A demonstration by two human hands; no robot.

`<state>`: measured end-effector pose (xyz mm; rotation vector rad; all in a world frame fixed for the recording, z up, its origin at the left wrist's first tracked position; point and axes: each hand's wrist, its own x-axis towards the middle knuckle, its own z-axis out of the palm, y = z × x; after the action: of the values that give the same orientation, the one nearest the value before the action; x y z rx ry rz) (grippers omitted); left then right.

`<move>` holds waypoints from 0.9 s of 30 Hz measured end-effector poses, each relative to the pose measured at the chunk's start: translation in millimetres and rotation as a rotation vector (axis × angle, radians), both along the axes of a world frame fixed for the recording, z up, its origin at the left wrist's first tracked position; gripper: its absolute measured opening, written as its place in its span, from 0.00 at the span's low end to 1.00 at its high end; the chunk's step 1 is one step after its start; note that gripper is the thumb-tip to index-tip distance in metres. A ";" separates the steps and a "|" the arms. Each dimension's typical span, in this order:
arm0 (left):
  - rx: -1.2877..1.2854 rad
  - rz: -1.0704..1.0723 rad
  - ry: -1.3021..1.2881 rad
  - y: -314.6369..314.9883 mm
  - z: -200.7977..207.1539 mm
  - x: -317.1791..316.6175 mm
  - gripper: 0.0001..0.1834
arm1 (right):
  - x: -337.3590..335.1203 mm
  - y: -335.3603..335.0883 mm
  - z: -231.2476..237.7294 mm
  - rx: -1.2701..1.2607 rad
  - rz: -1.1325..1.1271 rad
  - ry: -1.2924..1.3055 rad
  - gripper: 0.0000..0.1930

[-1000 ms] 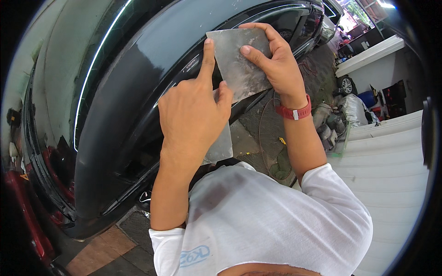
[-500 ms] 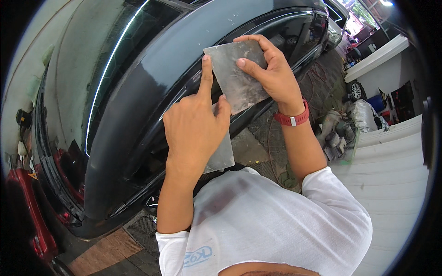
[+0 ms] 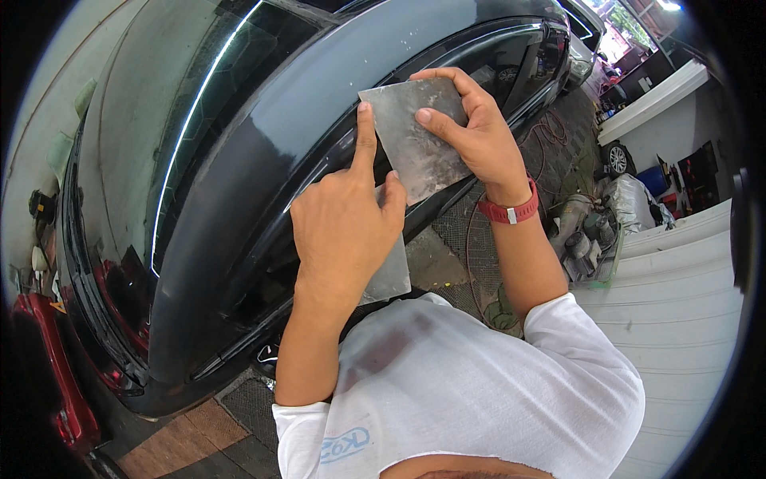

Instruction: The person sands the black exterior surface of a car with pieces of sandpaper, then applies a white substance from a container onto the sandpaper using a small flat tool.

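My right hand (image 3: pixel 479 132) grips a grey, smudged sheet that looks like sandpaper (image 3: pixel 411 156), thumb across its face and fingers behind it. My left hand (image 3: pixel 343 223) is at the left side of this sheet, its index finger stretched out along the edge to the upper left corner. A second flat grey piece (image 3: pixel 392 275) shows below my left hand, which closes round it; whether the two pieces are joined is hidden. Both are held up in front of a dark car (image 3: pixel 291 120), whose roof edge carries a few whitish specks.
A long white ribbed panel (image 3: pixel 678 279) lies on the right. Beside it are a machine with grey parts (image 3: pixel 586 239), a silvery wrapped bundle (image 3: pixel 630 199) and a car wheel (image 3: pixel 617 158). A thin reddish hose (image 3: pixel 550 132) runs over the floor. A red car part (image 3: pixel 52 367) stands far left.
Both hands and the grey sheet sit slightly lower and further right in view. The grip and the pointing left index finger look the same.
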<state>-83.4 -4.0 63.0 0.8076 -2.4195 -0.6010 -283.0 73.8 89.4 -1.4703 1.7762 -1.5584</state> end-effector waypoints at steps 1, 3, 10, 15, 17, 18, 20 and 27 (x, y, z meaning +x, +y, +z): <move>-0.005 -0.001 -0.003 -0.2 -1.0 0.0 0.44 | -1.3 -0.1 -2.1 -0.002 -0.003 0.004 0.22; -0.007 -0.004 -0.008 -0.8 -0.9 0.2 0.44 | -2.5 -0.3 -2.8 0.003 -0.007 0.001 0.22; -0.019 -0.004 -0.027 -2.2 0.5 0.5 0.45 | -3.3 -0.9 -3.2 0.008 -0.016 -0.022 0.22; 0.000 -0.013 -0.026 -2.5 2.6 0.7 0.44 | -1.9 -0.1 1.5 0.026 -0.005 -0.019 0.21; -0.003 -0.020 -0.009 -2.4 1.6 -0.2 0.44 | -3.0 -0.9 2.9 0.003 0.007 0.031 0.20; -0.036 -0.025 0.001 -2.6 0.3 -0.6 0.44 | -4.1 -1.2 6.3 -0.001 0.018 0.135 0.20; -0.102 -0.034 0.019 -2.6 -2.3 -1.7 0.45 | -7.1 -1.5 20.3 -0.009 0.040 0.342 0.19; -0.063 -0.012 0.018 0.5 3.3 -6.8 0.44 | -22.3 -10.7 55.7 0.117 0.199 0.454 0.19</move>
<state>-90.1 -3.5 66.3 0.7597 -2.4161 -0.5315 -305.3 63.1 145.1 -1.9859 1.8414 -1.0621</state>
